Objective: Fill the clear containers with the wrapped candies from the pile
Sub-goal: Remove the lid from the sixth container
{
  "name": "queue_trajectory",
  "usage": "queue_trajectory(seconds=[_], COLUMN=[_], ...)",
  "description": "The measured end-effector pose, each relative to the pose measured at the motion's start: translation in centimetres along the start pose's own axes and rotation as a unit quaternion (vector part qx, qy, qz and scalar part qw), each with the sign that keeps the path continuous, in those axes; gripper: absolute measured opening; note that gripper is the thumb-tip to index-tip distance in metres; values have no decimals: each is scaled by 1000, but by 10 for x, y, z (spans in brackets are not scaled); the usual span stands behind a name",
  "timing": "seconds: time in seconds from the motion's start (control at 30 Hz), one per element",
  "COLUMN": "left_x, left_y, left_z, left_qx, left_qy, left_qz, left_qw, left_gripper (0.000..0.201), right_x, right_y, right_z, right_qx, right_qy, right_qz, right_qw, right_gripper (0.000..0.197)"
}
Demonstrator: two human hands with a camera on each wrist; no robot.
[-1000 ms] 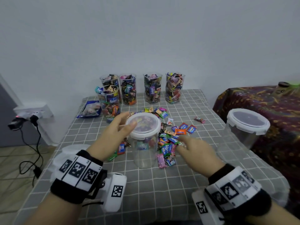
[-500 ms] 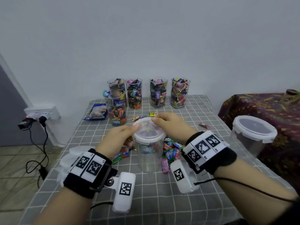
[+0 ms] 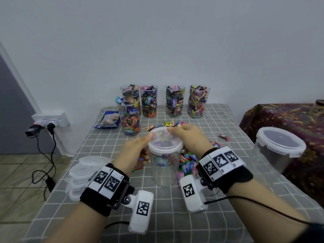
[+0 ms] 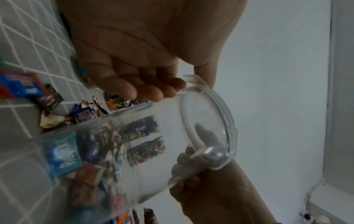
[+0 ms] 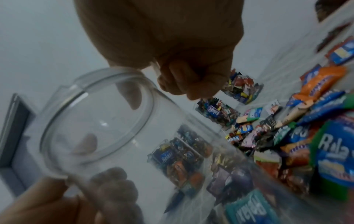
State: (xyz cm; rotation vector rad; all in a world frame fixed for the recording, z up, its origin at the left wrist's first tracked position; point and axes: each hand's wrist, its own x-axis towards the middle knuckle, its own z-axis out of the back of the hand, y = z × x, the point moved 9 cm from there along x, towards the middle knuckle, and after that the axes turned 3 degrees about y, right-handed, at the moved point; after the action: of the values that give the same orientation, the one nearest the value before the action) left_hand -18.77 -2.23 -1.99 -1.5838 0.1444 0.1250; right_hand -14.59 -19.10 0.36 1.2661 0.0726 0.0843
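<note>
Head view: lidded clear container [image 3: 164,160] held upright at centre of checked worktop [image 3: 175,216], candy pile [image 3: 188,163] just beside it. Left hand [image 3: 135,152] wrapped round container wall, thumb laid on lid [image 3: 165,142]. Right hand [image 3: 188,137] clamped on lid's far rim. Five filled jars [image 3: 175,100] lined up by wall.

Left wrist view: left fingers [image 4: 153,89] curled against container below lid.

Right wrist view: right fingers [image 5: 184,81] curled tight over lid edge, rim pinched.

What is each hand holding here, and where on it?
Both hold the clear lidded container: left hand grips its left side below the lid; right hand pinches the lid's far-right rim.
</note>
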Motion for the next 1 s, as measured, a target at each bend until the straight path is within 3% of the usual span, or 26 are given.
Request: queue_trajectory(seconds=[0.17,0.23,0.27,0.33,0.37,0.43,0.47,0.6,0.77,0.87,1.0], left_x=[-3,-5,-5,-4,-4,-4,-3,-6,-11,-11,-16], left_y=[0,-13,-21,-37,-43,-51,-52,-62,-70,-71,-84], left_z=[1,6,7,5,0,-17,-26,-45,-46,-45,-36], left_qx=[-47,-26,-1,48,84,185,240,411,483,492,432], left_qy=[-13,-31,-31,4,32,96,120,127,112,98,83], left_qz=[-8,-45,-71,-123,-141,-155,-153,-166,-168,-179,-203], left_qw=[999,998,997,991,986,966,951,887,852,847,875], left_gripper=[30,28,35,77,100,131,136,115,107,99,105], right_x=[-15,-25,-30,-40,-44,-48,-47,-41,-41,-42,-43], right_y=[5,-2,-5,-3,-2,-5,-6,-17,-19,-18,-18], right_z=[6,-3,-9,-22,-29,-38,-41,-41,-38,-39,-41], right_qx=[33,96,111,105,95,93,94,76,37,47,51], right_qy=[-38,19,58,138,166,190,189,155,133,135,137], right_qz=[44,34,34,68,89,104,104,102,106,107,98], right_qw=[998,995,992,982,977,972,972,980,985,984,984], right_gripper=[39,35,47,79,83,75,73,75,77,75,73])
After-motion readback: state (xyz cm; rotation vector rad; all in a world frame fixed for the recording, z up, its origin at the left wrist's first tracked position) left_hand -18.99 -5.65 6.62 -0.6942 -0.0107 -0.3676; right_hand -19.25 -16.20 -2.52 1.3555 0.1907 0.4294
